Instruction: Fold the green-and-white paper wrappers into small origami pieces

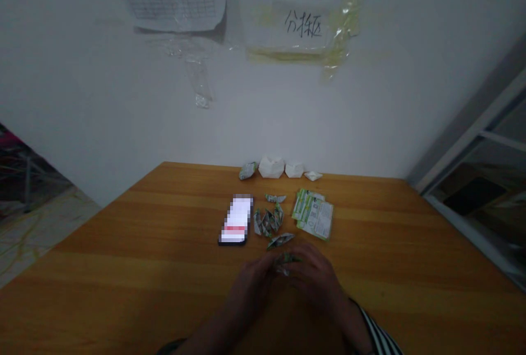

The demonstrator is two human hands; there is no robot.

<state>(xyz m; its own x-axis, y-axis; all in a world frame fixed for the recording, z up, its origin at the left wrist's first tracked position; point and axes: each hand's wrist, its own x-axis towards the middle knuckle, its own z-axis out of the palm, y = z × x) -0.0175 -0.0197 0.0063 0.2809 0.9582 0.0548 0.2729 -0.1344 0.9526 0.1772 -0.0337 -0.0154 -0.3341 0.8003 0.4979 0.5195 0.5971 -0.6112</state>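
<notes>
Between my two hands is a small folded paper piece [286, 259], printed green and grey, partly covered by the fingers. My left hand [255, 281] closes on its left side, and my right hand [316, 273] has its fingers curled over the right side. Just beyond the hands lies a folded paper boat [281, 240]. Behind that, several similar folded pieces [268, 221] sit in a cluster, with another small one [275, 198] farther back. To their right rests a stack of flat printed green-and-white sheets [315, 215].
A phone [237, 220] with a lit, blurred screen lies left of the folded pieces on the wooden table [164, 267]. White folded paper boats [272, 167] and a printed one [248, 170] line the back edge against the wall. A shelf frame [480, 147] stands at right.
</notes>
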